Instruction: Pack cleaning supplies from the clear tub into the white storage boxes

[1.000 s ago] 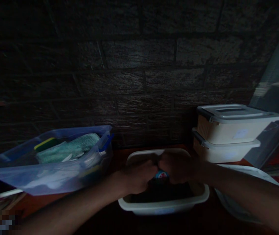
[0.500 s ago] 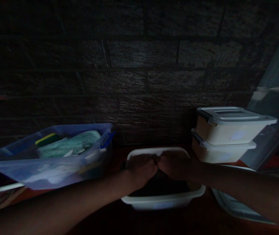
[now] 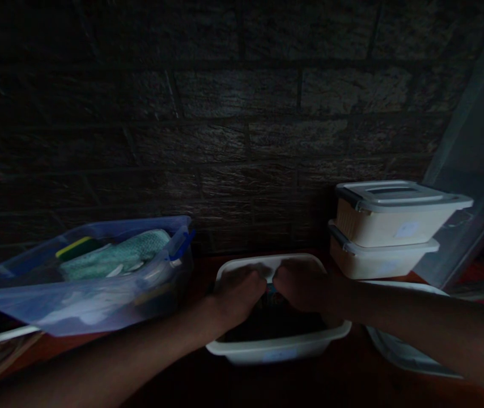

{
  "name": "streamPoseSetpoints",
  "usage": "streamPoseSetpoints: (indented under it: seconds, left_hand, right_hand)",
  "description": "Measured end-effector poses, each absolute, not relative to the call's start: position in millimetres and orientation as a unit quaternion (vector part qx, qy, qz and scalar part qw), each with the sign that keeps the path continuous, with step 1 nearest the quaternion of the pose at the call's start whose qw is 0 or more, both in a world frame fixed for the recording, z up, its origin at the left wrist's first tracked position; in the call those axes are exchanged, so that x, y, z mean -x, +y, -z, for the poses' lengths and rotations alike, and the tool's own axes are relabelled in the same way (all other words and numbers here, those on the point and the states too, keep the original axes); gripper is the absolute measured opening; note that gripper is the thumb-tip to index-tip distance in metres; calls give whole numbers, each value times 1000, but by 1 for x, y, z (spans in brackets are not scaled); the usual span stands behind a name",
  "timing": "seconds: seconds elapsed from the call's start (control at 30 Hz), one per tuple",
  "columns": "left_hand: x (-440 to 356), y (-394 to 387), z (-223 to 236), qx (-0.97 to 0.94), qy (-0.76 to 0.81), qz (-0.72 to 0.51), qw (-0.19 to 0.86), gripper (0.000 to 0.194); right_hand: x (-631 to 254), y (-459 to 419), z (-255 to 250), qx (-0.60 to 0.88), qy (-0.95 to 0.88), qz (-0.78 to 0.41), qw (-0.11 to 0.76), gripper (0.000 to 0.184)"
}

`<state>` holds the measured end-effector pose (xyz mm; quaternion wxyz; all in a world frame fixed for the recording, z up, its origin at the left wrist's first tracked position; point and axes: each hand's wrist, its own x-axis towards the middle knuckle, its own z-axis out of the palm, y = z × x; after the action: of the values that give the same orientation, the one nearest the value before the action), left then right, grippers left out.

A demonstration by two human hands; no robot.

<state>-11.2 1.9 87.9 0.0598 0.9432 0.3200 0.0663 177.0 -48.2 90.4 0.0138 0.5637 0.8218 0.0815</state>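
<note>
From my end of the feed, I see both bare arms reaching forward and inward from the lower corners, the forearms converging over the white tub (image 3: 282, 343), my landmark here. The left hand (image 3: 242, 292) is over the tub's left part with its back turned up and its fingers curled under; the right hand (image 3: 299, 288) mirrors it over the right part. Their knuckles face each other across a narrow gap, near but apart. In that gap, over the tub's opening and towards its far wall, I make out a small blue thing (image 3: 271, 288), right between the two hands. Both hands look clenched, but the gloom hides the fingertips, so I cannot tell whether either one grips it. The tub's inside below the hands is too dark for me to read; its near side carries a pale label (image 3: 280, 355). To the left of the tub sits a clear, blue-tinted bin (image 3: 80, 311), with a teal cloth (image 3: 118, 258) and a yellow-and-green sponge (image 3: 77, 248) inside. Behind the tub to the right, a lidded upper box (image 3: 382, 224) is stacked on a lower box (image 3: 378, 260). Just right of the tub, a pale lid-like piece (image 3: 407, 351) lies partly under the right forearm. Beyond the tub rises a dark block wall (image 3: 225, 141).
</note>
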Motion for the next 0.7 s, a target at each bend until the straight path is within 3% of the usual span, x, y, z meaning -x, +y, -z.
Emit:
streamPoseSetpoints:
  seconds: [0.23,0.7]
  left_hand:
    - [8,0,-92,-949,314,-20,-5,28]
    - [14,0,-94,-950,310,7,-37,33]
  right_hand:
    - [-179,-49,-95,-550,830,-80,46,21]
    - [-182,-47,-98,-540,836,-81,54,23]
